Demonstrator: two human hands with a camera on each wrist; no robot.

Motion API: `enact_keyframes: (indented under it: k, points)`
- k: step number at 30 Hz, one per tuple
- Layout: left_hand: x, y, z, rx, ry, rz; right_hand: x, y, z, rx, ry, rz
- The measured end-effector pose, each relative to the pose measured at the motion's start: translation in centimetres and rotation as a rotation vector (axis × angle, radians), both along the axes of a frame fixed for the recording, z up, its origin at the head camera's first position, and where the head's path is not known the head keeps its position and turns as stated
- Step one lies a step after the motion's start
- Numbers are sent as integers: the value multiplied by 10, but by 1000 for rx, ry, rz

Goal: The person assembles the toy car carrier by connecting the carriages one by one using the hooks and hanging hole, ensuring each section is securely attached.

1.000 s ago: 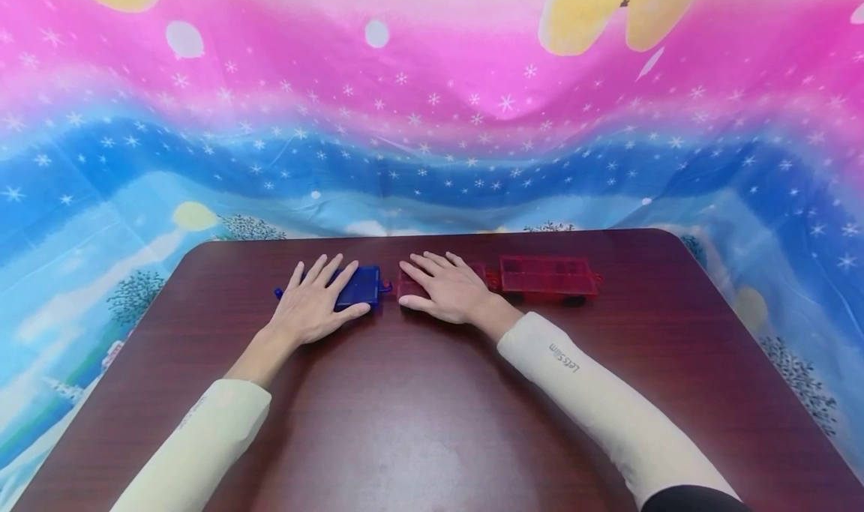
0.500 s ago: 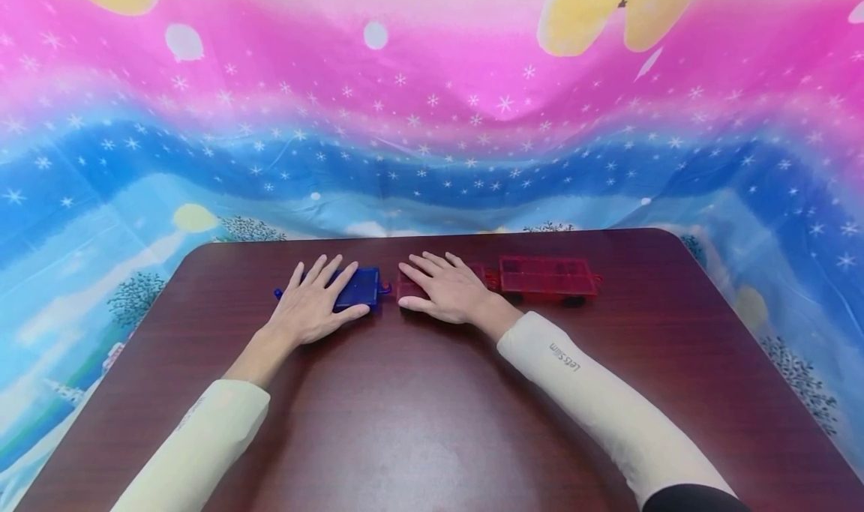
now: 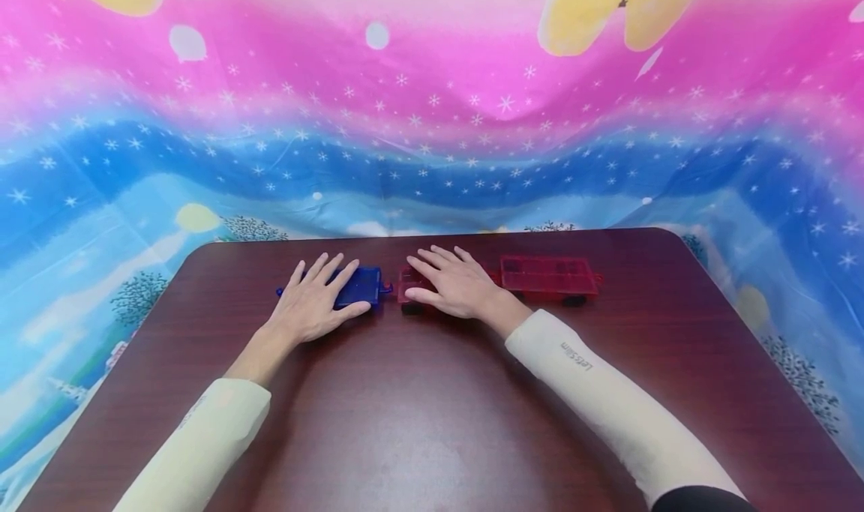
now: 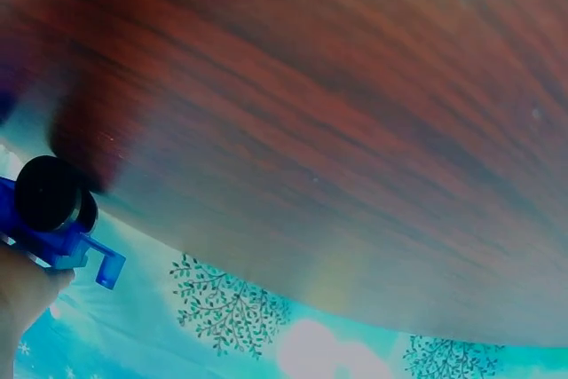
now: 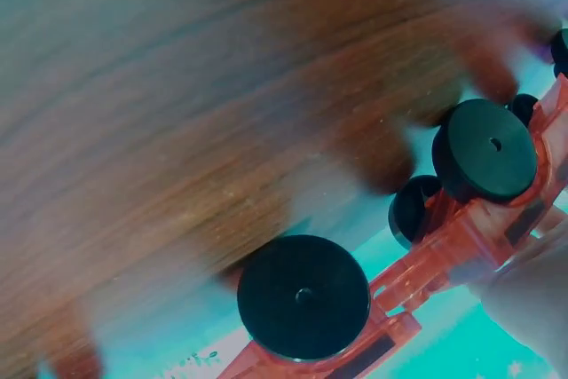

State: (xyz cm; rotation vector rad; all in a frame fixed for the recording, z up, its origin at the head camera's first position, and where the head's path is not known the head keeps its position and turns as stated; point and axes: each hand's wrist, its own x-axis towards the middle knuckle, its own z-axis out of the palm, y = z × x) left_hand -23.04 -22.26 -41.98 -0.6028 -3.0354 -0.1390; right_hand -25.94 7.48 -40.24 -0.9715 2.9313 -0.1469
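Note:
In the head view my left hand (image 3: pixel 307 302) rests flat, fingers spread, over a blue see-through toy wagon (image 3: pixel 360 285). My right hand (image 3: pixel 462 287) lies with spread, straight fingers over a red see-through toy wagon (image 3: pixel 405 279), hiding most of it. The blue wagon's right coupler (image 3: pixel 386 288) is close to the red wagon's left end; whether they are linked I cannot tell. A second red wagon (image 3: pixel 548 275) stands to the right of my right hand. The right wrist view shows black wheels (image 5: pixel 303 297) and a red coupler (image 5: pixel 413 277) joining the two red wagons.
Everything stands near the far edge of a dark brown wooden table (image 3: pixel 391 392). Behind it hangs a pink and blue patterned cloth (image 3: pixel 432 152). The left wrist view catches the blue wagon's outer hook (image 4: pixel 108 265) and a black wheel (image 4: pixel 49 194).
My right hand has shifted slightly to the right and away from me, uncovering the near red wagon's left end and a wheel. My left hand and the wagons stay about where they were.

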Motion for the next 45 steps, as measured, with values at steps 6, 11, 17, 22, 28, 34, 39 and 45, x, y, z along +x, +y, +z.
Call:
enact_keyframes:
  k: [6, 11, 17, 22, 28, 34, 39, 45]
  points:
    - [-1, 8, 3, 5, 36, -13, 1, 7, 4, -16, 10, -18]
    - [0, 15, 7, 25, 38, -3, 0, 14, 6, -16, 26, -38]
    - [0, 22, 10, 45, 48, 15, 0, 24, 10, -25, 48, -56]
    - [0, 27, 12, 56, 54, 21, 0, 34, 14, -39, 56, -71]
    - [-2, 31, 12, 68, 66, 22, 2, 49, 18, -63, 57, -91]
    - [0, 35, 13, 88, 57, 13, 6, 64, 19, -84, 71, -119]
    - [0, 41, 14, 87, 59, 13, 10, 80, 20, -86, 93, -135]
    - [-1, 50, 15, 75, 64, 1, 15, 99, 24, -79, 108, -156]
